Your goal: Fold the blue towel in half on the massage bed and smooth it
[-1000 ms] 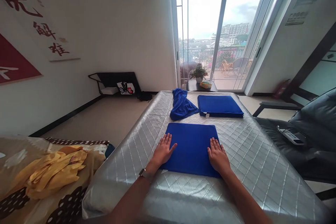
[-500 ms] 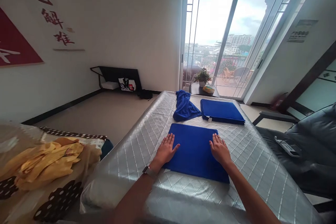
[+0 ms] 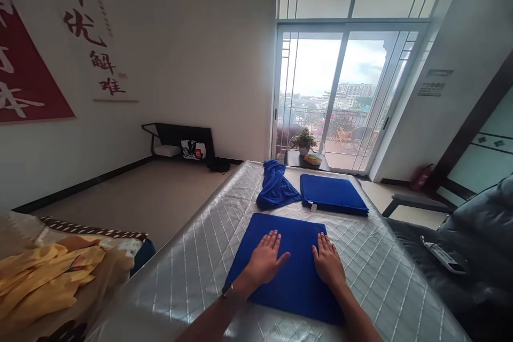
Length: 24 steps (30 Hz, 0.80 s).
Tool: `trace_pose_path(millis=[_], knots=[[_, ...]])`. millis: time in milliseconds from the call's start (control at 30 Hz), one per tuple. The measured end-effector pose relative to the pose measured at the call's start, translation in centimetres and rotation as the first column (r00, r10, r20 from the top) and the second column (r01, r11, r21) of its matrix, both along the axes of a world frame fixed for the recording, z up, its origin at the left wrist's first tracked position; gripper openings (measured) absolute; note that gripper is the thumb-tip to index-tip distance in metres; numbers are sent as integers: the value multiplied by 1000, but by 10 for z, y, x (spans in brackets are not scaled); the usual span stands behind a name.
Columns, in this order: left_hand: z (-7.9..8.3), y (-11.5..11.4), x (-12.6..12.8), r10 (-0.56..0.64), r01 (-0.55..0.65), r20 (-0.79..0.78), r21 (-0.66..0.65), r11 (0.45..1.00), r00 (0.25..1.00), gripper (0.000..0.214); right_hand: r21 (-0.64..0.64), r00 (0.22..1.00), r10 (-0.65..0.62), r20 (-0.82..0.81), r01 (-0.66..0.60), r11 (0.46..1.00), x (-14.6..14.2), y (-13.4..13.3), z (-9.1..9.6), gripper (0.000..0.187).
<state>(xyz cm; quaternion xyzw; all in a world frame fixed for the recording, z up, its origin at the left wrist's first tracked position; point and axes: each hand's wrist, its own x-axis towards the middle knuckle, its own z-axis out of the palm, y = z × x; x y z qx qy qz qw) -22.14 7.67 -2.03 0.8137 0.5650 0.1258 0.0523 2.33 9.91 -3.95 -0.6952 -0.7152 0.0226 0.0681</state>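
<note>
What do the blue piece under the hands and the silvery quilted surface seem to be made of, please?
The blue piece: probably cloth, matte, with even colour and no sheen. The silvery quilted surface: perhaps satiny fabric or plastic film, glossy, judging by its bright highlights.

The bare left hand point(image 3: 267, 259) lies palm down, thumb spread. The bare right hand point(image 3: 328, 261) rests flat, fingers forward.
</note>
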Motion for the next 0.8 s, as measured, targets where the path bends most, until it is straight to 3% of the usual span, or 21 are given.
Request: trace_pose_path(millis=[167,233,300,367,467,667,800], knots=[[10,19,95,-264,264,111,16,965,958,78,-3,997,48,66,-48,999,2,-6,5,61],[4,28,116,-276,276,128,19,961,953,74,-12,995,56,86,-55,998,2,-8,6,61],[-7,34,120,-249,247,115,25,969,962,71,-14,996,50,71,-50,999,2,-8,7,61],[-18,40,109,-214,212,86,35,977,973,69,-9,999,43,29,-43,999,1,-6,6,61],[-27,45,72,-140,139,35,33,990,990,68,-10,999,21,-24,-21,1000,1,-2,2,64],[-13,40,-27,140,-143,-78,-39,989,987,75,-21,1000,5,-11,-5,1000,0,-2,0,65],[-11,36,-61,232,-239,-107,-58,969,967,78,-25,1000,0,15,1,1000,-1,-2,3,66]])
